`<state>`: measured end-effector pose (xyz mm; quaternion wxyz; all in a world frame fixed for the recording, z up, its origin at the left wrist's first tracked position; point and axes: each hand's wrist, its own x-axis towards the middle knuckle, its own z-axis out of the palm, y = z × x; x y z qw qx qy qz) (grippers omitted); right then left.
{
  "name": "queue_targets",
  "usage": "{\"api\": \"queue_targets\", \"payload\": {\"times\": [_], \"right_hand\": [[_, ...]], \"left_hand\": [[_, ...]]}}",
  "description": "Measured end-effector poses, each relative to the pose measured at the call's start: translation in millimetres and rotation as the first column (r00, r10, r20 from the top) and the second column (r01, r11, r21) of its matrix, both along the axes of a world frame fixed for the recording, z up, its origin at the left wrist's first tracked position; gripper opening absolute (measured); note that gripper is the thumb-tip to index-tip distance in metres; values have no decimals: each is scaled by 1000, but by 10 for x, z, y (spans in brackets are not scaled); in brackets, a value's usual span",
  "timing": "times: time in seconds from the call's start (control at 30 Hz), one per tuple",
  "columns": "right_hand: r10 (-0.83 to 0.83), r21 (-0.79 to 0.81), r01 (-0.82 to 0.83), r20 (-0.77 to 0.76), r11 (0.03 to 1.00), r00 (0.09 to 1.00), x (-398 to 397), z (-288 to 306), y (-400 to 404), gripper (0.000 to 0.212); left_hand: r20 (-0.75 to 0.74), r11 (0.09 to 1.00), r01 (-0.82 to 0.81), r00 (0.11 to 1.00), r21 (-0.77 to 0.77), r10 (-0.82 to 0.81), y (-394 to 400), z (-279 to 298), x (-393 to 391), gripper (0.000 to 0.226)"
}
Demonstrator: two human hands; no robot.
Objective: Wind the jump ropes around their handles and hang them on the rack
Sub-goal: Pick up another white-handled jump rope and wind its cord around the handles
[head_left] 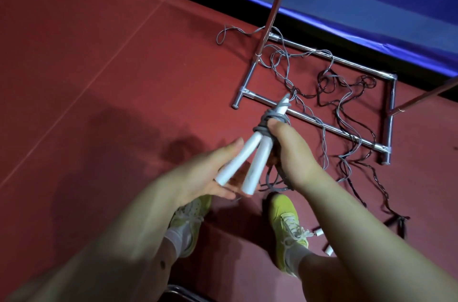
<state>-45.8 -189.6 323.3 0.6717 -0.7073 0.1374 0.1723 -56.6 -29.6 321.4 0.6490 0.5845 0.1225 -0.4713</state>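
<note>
Two white jump-rope handles (250, 165) lie side by side in front of me, with grey rope (266, 123) wound around their upper part. My left hand (208, 173) holds the lower ends of the handles from below, fingers under them. My right hand (292, 150) grips the wound section and a loop of grey rope, thumb pressed on the coils. The loose grey rope (280, 66) trails across the floor through the metal rack base (304, 117). A black rope (352, 93) lies tangled beside it.
Rack uprights (275, 4) rise from the chrome base on the red floor. A blue barrier (347, 4) runs along the back. Black handles (401, 225) and white handle ends (319, 232) lie by my right shoe (287, 222). My left shoe (190, 217) stands below my hands.
</note>
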Motion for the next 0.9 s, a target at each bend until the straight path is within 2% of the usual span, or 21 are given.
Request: {"api": "queue_targets", "payload": {"times": [0.1, 0.2, 0.27, 0.37, 0.5, 0.67, 0.8, 0.9], "right_hand": [[-22, 120, 20, 21, 993, 1000, 2, -35, -48, 28], [-51, 306, 36, 40, 951, 998, 14, -31, -53, 21], [-77, 373, 55, 44, 926, 996, 34, -38, -54, 21], [-20, 319, 2, 53, 948, 998, 46, -74, -56, 22], [43, 346, -25, -42, 938, 998, 63, -79, -60, 20], [232, 43, -228, -130, 973, 964, 62, -156, -158, 52], [267, -78, -286, -194, 955, 944, 47, -166, -175, 56], [305, -140, -339, -220, 930, 927, 31, -184, -201, 57]], "left_hand": [[-47, 972, 137, 988, -189, -148, 0, 63, -15, 85], [-141, 923, 67, 981, -379, -129, -2, 56, -30, 83], [-165, 912, 16, 982, -410, -91, 0, 46, -30, 79], [-193, 935, -12, 979, -355, -61, 5, 57, -20, 74], [-233, 969, -17, 971, -248, -43, -16, 83, -3, 66], [-160, 1000, 15, 987, -8, -16, -19, 64, 23, 69], [-55, 982, 20, 998, 187, -10, -46, 52, 14, 68], [-24, 961, 22, 1000, 274, -16, -68, 34, 10, 67]]}}
